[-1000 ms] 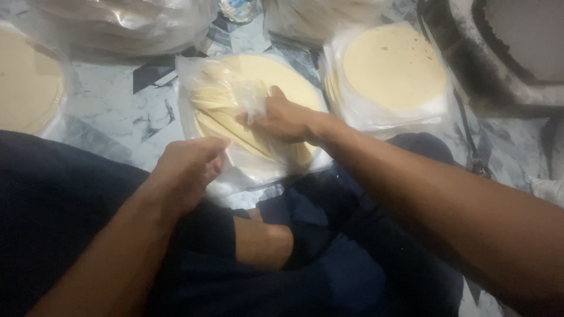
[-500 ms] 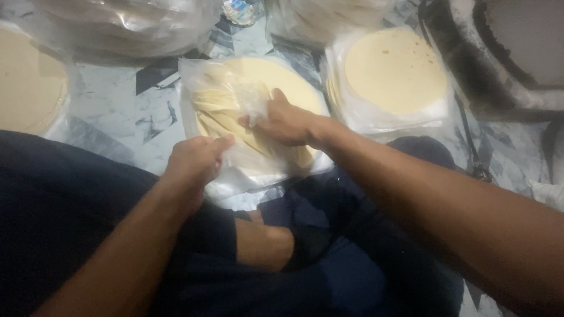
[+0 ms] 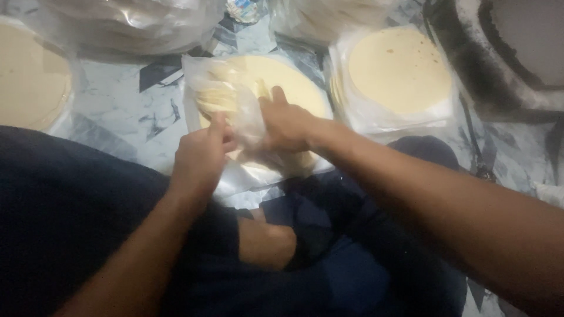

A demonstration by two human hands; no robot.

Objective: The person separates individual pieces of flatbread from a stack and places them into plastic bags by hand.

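A stack of pale round flatbreads [image 3: 299, 88] lies in a clear plastic bag [image 3: 232, 88] on the marbled floor in front of my knees. My right hand [image 3: 288, 123] presses flat on the stack, fingers pointing away from me. My left hand [image 3: 202, 152] pinches the bag's loose plastic at the stack's near left edge. Both hands touch the same bag, a few centimetres apart.
A second bagged stack of flatbreads [image 3: 399, 70] sits to the right, another [image 3: 29, 82] at far left. More bagged stacks [image 3: 129, 23] lie at the top. A dark round griddle [image 3: 499, 64] is at upper right. My dark-trousered legs [image 3: 88, 223] fill the foreground.
My left hand has moved up and forward from the bag's near edge to grip the plastic beside my right hand. The right hand has stayed on the stack, shifting slightly.
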